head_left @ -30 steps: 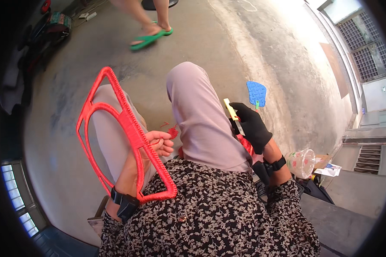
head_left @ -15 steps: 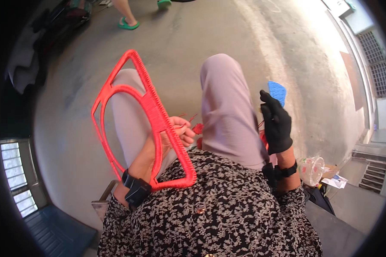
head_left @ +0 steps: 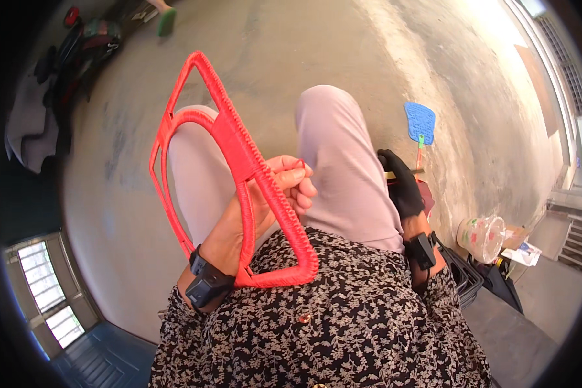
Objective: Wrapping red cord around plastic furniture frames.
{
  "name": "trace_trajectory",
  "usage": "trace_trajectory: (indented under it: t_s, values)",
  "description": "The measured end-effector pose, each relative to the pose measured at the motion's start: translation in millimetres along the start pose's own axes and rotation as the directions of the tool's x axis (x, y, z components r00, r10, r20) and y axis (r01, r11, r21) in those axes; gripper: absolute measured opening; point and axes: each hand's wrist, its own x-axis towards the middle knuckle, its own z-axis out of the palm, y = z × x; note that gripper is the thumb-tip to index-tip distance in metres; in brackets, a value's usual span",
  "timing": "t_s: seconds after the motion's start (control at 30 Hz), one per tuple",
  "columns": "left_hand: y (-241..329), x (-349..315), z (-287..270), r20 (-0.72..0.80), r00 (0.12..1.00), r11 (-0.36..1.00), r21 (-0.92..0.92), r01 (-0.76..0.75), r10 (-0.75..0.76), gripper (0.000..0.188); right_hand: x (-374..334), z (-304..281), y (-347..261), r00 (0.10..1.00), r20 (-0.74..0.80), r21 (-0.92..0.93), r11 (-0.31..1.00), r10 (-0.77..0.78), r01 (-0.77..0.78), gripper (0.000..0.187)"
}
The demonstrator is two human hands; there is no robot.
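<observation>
A red-wrapped frame [head_left: 237, 145], a tall angular shape with a ring inside, stands tilted before me, around my bare left forearm. My left hand [head_left: 287, 183] reaches past its long side, thumb and forefinger pinching the end of a thin red strand [head_left: 302, 164]. Beside my right thigh, my black-gloved right hand [head_left: 404, 187] curls around a slim yellow-and-dark thing [head_left: 418, 172], its kind unclear. Some of its fingers are hidden. Just beyond lies a fly swatter [head_left: 420, 123] with a blue head, green neck and orange handle.
A clear tub [head_left: 482, 234] with a floral pattern stands at the right, by papers [head_left: 522, 253] and black frames [head_left: 458, 275]. A motorbike [head_left: 84, 55] is at the far left. A person's green-shod foot [head_left: 166, 21] is at the top. A blue slatted surface [head_left: 107, 355] lies lower left.
My right hand has gone from raised with straight fingers to lowered and curled around the slim thing. My left hand and the frame have moved slightly right. The walking person has moved left.
</observation>
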Motion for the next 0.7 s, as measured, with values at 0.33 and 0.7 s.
trace_trajectory:
  t_s: [0.33, 0.7]
  values:
    - [-23, 22, 11, -0.140, 0.990, 0.990, 0.133, 0.045, -0.026, 0.015, 7, 19, -22, 0.934, 0.267, 0.634, 0.687, 0.238, -0.356, 0.037]
    - [-32, 30, 4, -0.108, 0.990, 0.966, 0.229, 0.116, -0.094, 0.019, -20, 16, -130, 0.734, 0.640, -0.254, 0.964, 0.229, -0.079, 0.012]
